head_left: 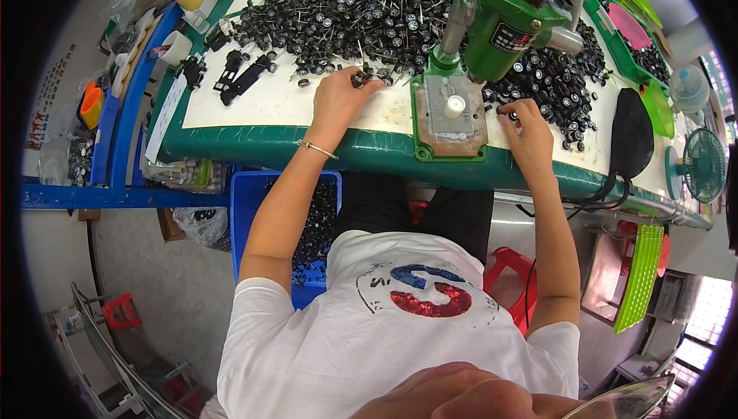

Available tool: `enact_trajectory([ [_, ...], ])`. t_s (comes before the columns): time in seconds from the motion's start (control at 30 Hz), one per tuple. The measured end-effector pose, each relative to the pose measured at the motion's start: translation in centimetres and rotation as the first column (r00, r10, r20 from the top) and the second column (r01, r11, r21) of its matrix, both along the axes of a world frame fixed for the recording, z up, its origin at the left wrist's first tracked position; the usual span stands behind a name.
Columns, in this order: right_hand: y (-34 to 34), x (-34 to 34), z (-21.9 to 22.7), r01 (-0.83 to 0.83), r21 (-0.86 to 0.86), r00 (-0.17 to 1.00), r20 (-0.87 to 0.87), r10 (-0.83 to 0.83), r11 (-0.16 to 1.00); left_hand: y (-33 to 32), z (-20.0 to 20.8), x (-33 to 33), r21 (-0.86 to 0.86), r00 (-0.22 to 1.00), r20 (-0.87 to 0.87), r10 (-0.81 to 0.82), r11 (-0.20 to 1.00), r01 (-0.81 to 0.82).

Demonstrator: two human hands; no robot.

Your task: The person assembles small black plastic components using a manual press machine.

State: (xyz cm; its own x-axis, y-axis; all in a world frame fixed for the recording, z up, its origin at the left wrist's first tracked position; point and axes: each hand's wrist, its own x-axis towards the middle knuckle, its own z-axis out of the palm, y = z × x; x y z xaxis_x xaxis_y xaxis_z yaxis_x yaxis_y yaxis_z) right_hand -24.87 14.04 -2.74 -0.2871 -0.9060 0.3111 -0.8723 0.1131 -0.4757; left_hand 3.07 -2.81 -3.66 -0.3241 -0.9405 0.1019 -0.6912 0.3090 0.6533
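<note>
Workshop, head view: a grey floor (181, 265) lies below both grips; a blue rack (123, 142) stands off to the left of the left grip.
Workbench: white top (223, 114) with a green padded front edge (369, 150), under both hands.
Left hand (344, 102): at the near margin of the wheel pile, thumb and forefinger pinching a small black wheel (357, 80); a thin bracelet (318, 149) circles the wrist.
Right hand (529, 131): to the right of the press base, thumb and forefinger drawn together on another small wheel (513, 116), partly covered by the fingers.
Bench press (500, 23): green, between the two grips and rising beyond them; its base plate (424, 123) carries a white cylindrical fixture (454, 106).
Wheel pile (346, 4): black wheels with pale hubs, many on metal axles, heaped beyond the left grip and reaching behind the press to beyond the right grip.
Chassis parts (247, 81): black, left of the left grip.
Blue bin (247, 188): below the left grip, containing small black parts (314, 223).
Black pouch (633, 134): right of the right grip.
Desk fan (703, 164): green, farther right of the same grip.
Red stool (511, 277): below the right grip.
</note>
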Motion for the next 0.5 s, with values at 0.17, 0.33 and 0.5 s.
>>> enact_trajectory([
  [0.17, 0.1, 0.0, -0.3, 0.017, -0.016, 1.000, -0.026, -0.017, 1.000, -0.4, -0.4, 0.2, -0.035, 0.996, -0.065, 0.053, 0.998, -0.055],
  [0.33, 0.2, -1.2, -1.2, 0.075, -0.093, 0.994, 0.085, -0.067, 0.993, -0.2, -0.1, -0.4, -0.004, 0.998, -0.051, 0.023, 1.000, -0.023],
  [0.5, 0.5, -1.8, -1.5, 0.054, -0.065, 0.993, 0.111, -0.047, 0.996, 0.7, -1.4, -2.0, -0.108, 0.992, -0.089, -0.086, 0.991, 0.077],
])
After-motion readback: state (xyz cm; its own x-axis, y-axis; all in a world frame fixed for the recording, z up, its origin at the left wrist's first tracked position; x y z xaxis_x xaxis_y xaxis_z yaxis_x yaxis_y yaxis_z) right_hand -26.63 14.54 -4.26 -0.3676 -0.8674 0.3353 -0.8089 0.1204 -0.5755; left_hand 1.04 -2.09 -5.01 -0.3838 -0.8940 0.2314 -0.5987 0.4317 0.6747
